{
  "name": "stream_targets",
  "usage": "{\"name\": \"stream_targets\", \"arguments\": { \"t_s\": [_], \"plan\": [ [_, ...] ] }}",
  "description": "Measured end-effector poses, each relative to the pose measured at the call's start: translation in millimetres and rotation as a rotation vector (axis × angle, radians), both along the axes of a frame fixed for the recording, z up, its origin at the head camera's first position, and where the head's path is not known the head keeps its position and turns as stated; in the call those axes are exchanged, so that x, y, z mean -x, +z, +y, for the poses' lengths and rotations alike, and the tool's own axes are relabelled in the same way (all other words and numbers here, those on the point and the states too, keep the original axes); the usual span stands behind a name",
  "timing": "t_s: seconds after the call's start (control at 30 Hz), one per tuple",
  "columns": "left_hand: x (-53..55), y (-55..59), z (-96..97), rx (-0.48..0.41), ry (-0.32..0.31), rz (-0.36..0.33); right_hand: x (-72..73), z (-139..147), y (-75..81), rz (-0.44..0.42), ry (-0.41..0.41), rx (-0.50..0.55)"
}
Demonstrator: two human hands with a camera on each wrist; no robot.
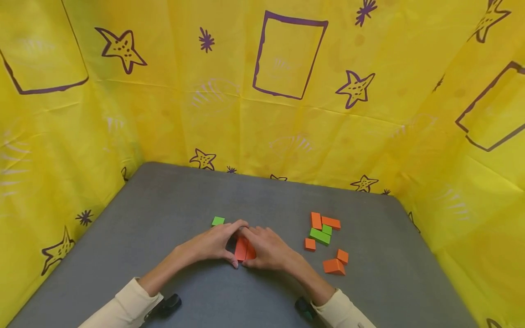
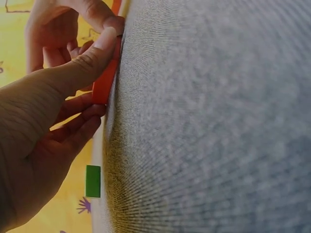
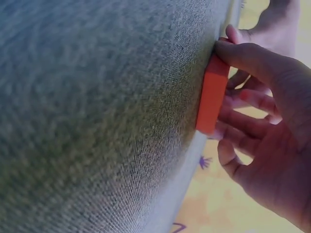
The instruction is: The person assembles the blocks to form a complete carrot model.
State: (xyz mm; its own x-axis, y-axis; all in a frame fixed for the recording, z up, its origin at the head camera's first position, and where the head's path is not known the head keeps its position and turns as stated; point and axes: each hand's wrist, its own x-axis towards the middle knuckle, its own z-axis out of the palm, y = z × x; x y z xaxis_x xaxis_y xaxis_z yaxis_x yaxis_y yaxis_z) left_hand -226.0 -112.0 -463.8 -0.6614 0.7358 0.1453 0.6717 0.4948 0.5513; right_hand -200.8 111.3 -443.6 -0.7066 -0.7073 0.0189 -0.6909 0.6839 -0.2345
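Observation:
Two orange blocks lie side by side on the grey table, framed by both hands. My left hand (image 1: 212,241) holds the left orange block (image 1: 240,248), thumb at its near end and fingertips at the far end. The right orange block (image 1: 250,252) is gripped the same way by my right hand (image 1: 271,248), which partly covers it. In the left wrist view, the left thumb and fingers span an orange block (image 2: 105,85) flat against the table. In the right wrist view, the right thumb rests on the near end of an orange block (image 3: 213,94).
A small green block (image 1: 218,221) lies just beyond the left hand. To the right sit several orange and green blocks, among them a long green block (image 1: 320,236) and an orange block (image 1: 334,267). Yellow patterned cloth (image 1: 229,114) surrounds the grey table (image 1: 172,205).

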Motion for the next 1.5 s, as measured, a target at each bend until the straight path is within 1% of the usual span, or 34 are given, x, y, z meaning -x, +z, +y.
{"name": "stream_targets", "arguments": {
  "t_s": [0.17, 0.33, 0.53, 0.67, 0.8, 0.83, 0.97, 1.03, 1.1, 1.17, 1.2, 1.3, 1.37, 1.5],
  "plan": [
    [0.5, 0.8, -0.7, 0.007, 0.0, -0.017, -0.3, 1, 3.2, -0.027, 0.016, -0.001],
    [0.6, 3.0, -0.1, 0.007, -0.006, -0.05, -0.1, 3, 8.4, -0.079, -0.006, 0.003],
    [0.9, 4.4, 1.6, 0.005, -0.011, -0.049, 0.3, -1, 5.9, -0.056, 0.0, 0.024],
    [0.5, 4.8, 1.8, 0.008, -0.013, -0.046, 0.8, -2, 3.4, -0.057, -0.006, 0.036],
    [1.4, 5.5, 0.4, 0.016, -0.015, -0.046, 1.2, -1, 4.3, -0.061, 0.0, 0.031],
    [2.0, 6.2, 0.0, 0.02, -0.024, -0.041, 1.3, -1, 5.1, -0.064, 0.003, 0.03],
    [3.5, 11.2, -1.9, 0.055, -0.043, -0.067, 2.3, 4, 9.4, -0.075, 0.006, 0.02],
    [3.8, 14.9, -2.8, 0.068, -0.04, -0.08, 3.2, 7, 12.8, -0.081, -0.003, 0.018],
    [3.0, 18.5, -4.0, 0.081, -0.02, -0.089, 3.9, 12, 17.4, -0.09, -0.023, 0.019],
    [1.7, 21.9, -5.2, 0.09, -0.002, -0.082, 4.7, 18, 22.3, -0.086, -0.045, 0.017],
    [1.0, 23.2, -6.0, 0.096, 0.002, -0.065, 5.0, 22, 25.2, -0.087, -0.055, 0.02],
    [-1.8, 25.9, -8.0, 0.123, -0.018, -0.007, 6.6, 38, 33.5, -0.067, -0.079, 0.038],
    [-3.8, 26.3, -9.7, 0.141, -0.059, 0.047, 8.8, 51, 39.1, -0.043, -0.095, 0.041],
    [-7.8, 25.2, -13.1, 0.159, -0.167, 0.148, 15.1, 83, 49.2, -0.015, -0.149, 0.048]
  ]
}}
